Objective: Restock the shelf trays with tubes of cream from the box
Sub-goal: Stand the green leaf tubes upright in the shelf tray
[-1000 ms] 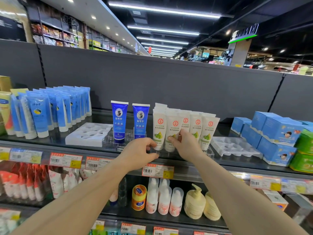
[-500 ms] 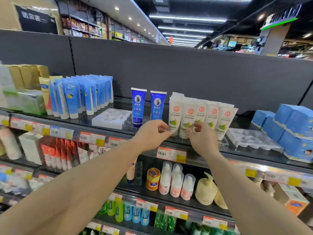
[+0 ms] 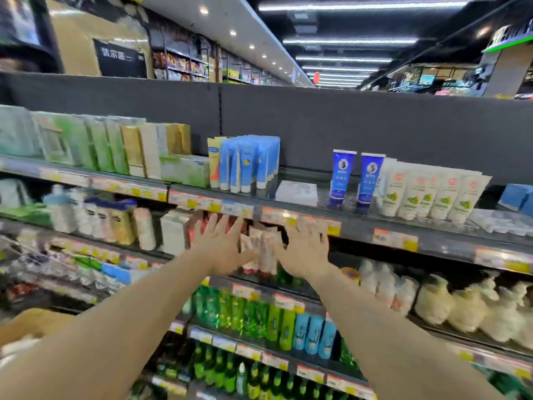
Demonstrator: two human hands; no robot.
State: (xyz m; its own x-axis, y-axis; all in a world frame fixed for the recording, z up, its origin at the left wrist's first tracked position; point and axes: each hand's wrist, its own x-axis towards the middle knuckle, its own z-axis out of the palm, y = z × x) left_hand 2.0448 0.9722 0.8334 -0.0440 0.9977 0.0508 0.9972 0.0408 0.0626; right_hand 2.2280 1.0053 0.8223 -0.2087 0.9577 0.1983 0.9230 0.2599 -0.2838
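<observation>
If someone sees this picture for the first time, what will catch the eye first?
Two bare hands, left hand and right hand, spread open at the centre, before the second shelf. Above right, two dark blue tubes stand upright beside a row of white tubes on the top shelf.

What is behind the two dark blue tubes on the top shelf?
Behind the two dark blue tubes there is only the grey back panel. The shelf floor right behind them is hidden by the tubes.

Grey backboard (image 3: 346, 125), ceiling strip lights (image 3: 360, 5)
</observation>
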